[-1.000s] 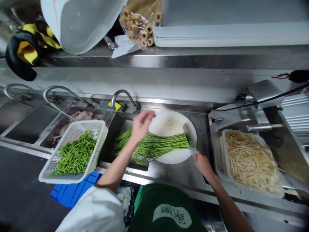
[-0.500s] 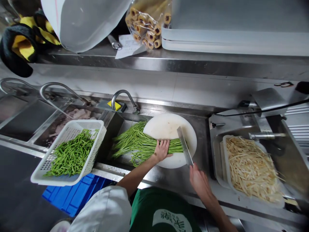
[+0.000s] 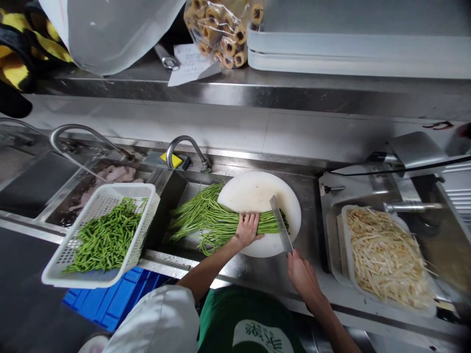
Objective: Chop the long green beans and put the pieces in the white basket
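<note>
A thick bunch of long green beans (image 3: pixel 213 215) lies across a round white cutting board (image 3: pixel 253 189), its loose ends trailing left over the sink. My left hand (image 3: pixel 248 228) presses on the bunch, fingers curled over the stalks and thumb along the near side. My right hand (image 3: pixel 302 272) is closed round the handle of a cleaver (image 3: pixel 280 225). The blade stands across the right part of the bunch, a short way from my left fingers. Bean ends show just right of the blade.
Cut green beans fill a white perforated basket (image 3: pixel 149 215) at left, above a blue crate (image 3: pixel 106 301). Bean sprouts (image 3: pixel 386 255) lie in a tub at right. A faucet (image 3: pixel 184 139) curves behind the sink. A steel shelf (image 3: pixel 235 95) overhangs the back, holding trays and a bag.
The cleaver has shifted slightly left along the bunch, and more bean ends show right of its blade. My left hand keeps its place on the beans. The camera view has moved a little.
</note>
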A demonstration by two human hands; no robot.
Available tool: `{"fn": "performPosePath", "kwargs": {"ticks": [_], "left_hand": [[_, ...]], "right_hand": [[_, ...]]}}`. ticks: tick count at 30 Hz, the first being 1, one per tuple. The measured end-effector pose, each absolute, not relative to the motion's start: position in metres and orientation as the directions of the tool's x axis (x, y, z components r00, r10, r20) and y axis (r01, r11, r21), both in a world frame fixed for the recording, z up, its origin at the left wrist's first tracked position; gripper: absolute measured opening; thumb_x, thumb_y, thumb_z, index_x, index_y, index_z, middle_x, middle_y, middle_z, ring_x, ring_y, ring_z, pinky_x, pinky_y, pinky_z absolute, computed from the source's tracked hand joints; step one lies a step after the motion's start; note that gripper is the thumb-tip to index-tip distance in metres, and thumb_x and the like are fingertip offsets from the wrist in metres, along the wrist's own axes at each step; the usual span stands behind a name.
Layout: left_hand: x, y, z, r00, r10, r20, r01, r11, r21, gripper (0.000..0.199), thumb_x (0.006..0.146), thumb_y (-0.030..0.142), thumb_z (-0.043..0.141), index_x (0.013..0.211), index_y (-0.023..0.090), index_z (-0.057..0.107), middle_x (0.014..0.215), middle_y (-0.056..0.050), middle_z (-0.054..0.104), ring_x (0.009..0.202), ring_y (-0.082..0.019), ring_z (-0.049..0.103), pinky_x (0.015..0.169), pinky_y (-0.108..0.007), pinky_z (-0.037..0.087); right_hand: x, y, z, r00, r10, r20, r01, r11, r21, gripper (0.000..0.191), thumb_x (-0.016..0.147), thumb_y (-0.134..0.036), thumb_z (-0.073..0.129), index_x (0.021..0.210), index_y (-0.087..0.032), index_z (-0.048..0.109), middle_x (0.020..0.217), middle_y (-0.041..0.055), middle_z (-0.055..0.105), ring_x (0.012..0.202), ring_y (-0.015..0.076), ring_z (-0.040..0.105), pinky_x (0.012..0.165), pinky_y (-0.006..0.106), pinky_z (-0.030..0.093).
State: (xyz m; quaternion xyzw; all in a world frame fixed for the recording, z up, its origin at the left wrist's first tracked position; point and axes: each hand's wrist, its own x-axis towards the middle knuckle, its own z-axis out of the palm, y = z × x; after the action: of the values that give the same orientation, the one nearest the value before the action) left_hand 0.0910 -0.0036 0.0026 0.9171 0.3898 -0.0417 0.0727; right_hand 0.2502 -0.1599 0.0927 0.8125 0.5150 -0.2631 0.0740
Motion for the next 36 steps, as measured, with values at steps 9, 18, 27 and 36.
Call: {"fn": "performPosePath", "kwargs": {"ticks": [9,18,27,36], "left_hand": [[0.093,-0.002,-0.001,0.702,0.697,-0.149,0.712,-0.694,0.109,0.080,0.093,0.064,0.040,0.154,0.013,0.030,0.145,-0.020,0.046,0.130,-0.038,0.041,0.112,-0.062,0.026],[0.087,0.003,0.006,0.688,0.713,-0.138,0.726,-0.677,0.122,0.105,0.081,0.078,0.048,0.154,0.007,0.024,0.151,-0.027,0.039,0.139,-0.041,0.035,0.114,-0.061,0.023],[0.045,0.009,0.005,0.682,0.716,-0.152,0.730,-0.679,0.080,0.112,0.075,0.082,0.048,0.151,0.003,0.029,0.144,-0.026,0.046,0.136,-0.043,0.037,0.115,-0.062,0.016],[0.048,0.004,0.003,0.708,0.699,-0.096,0.703,-0.711,0.005,0.081,0.089,0.063,0.041,0.147,0.007,0.040,0.137,-0.022,0.050,0.126,-0.039,0.043,0.110,-0.061,0.025]], "right_hand": [[0.256,-0.130,0.083,0.286,0.792,-0.539,0.889,-0.429,-0.159,0.025,0.099,-0.016,0.033,0.114,-0.011,0.053,0.092,0.0157,0.075,0.086,0.0223,0.073,0.064,0.027,0.039],[0.261,-0.099,0.071,0.289,0.815,-0.502,0.882,-0.431,-0.193,0.025,0.102,-0.018,0.030,0.109,-0.012,0.053,0.092,0.0155,0.076,0.084,0.0212,0.073,0.063,0.028,0.037],[0.220,-0.142,0.111,0.316,0.812,-0.491,0.882,-0.442,-0.165,0.028,0.103,-0.021,0.026,0.112,-0.012,0.051,0.084,0.0132,0.076,0.079,0.0239,0.074,0.057,0.028,0.035],[0.208,-0.129,0.094,0.277,0.764,-0.582,0.871,-0.455,-0.184,0.029,0.096,-0.008,0.033,0.120,-0.009,0.050,0.093,0.0162,0.076,0.087,0.0228,0.073,0.065,0.027,0.040]]}}
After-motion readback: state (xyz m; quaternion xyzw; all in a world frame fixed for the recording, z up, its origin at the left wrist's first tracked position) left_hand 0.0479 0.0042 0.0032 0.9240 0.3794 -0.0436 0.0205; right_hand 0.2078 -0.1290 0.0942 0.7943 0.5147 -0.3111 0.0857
